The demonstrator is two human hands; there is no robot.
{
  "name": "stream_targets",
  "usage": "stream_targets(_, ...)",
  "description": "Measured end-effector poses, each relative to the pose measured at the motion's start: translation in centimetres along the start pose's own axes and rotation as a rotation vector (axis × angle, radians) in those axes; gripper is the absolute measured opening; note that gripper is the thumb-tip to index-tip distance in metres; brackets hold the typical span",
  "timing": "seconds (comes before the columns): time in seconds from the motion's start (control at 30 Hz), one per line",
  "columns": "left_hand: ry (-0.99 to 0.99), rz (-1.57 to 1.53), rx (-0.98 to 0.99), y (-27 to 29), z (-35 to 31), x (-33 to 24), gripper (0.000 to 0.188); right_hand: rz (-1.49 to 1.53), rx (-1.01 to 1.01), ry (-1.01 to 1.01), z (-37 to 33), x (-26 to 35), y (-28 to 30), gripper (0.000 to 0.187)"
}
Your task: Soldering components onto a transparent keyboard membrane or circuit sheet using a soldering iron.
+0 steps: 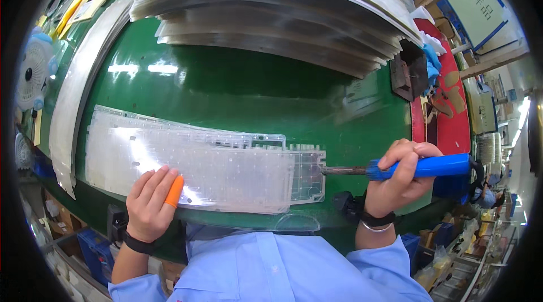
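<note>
Several translucent plastic sheets point(237, 175) lie stacked in front of me, with clear slotted frames point(266, 141) showing along their far edge. On the left part of the top sheet, my left hand point(154, 199) rests flat, fingers stretched out, an orange finger cot point(174, 191) on one of them. My right hand point(403, 175) grips the blue handle of a soldering iron point(441, 165). Its metal tip points left and meets the right edge of a clear gridded panel point(308, 175) sticking out from under the sheets; whether it touches, I cannot tell.
A tall stack of thin sheets point(271, 19) fills the far side of the green table point(243, 87). Long pale strips point(85, 87) and a small fan point(35, 73) stand at the left. A dark metal box point(408, 73) and a red mat point(452, 98) lie at the right.
</note>
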State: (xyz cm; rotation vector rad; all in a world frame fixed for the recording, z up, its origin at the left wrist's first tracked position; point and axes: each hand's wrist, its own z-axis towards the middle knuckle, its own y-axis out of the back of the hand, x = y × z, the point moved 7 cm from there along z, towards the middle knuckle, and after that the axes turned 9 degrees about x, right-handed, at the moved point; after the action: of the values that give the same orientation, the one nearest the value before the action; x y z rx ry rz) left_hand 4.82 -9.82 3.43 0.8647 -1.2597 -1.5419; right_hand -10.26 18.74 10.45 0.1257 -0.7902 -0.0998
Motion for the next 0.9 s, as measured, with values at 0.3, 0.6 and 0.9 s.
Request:
stream_targets(0.3, 0.015, -0.136, 0.033, -0.1, 0.9, 0.3, 0.045, -0.013, 0.110, -0.033, -0.4, -0.8, -1.9, 0.014)
stream_targets(0.6, -0.044, -0.409, 0.303, -1.0, 8.7, -5.1, 0.046, -0.030, 0.115, -0.073, 0.1, -1.7, -0.9, 0.017)
stream_targets(0.9, -0.254, -0.456, 0.330, -5.1, 12.6, -10.4, 0.040, -0.026, -0.228, -0.064, 1.1, -3.2, 5.1, 0.020)
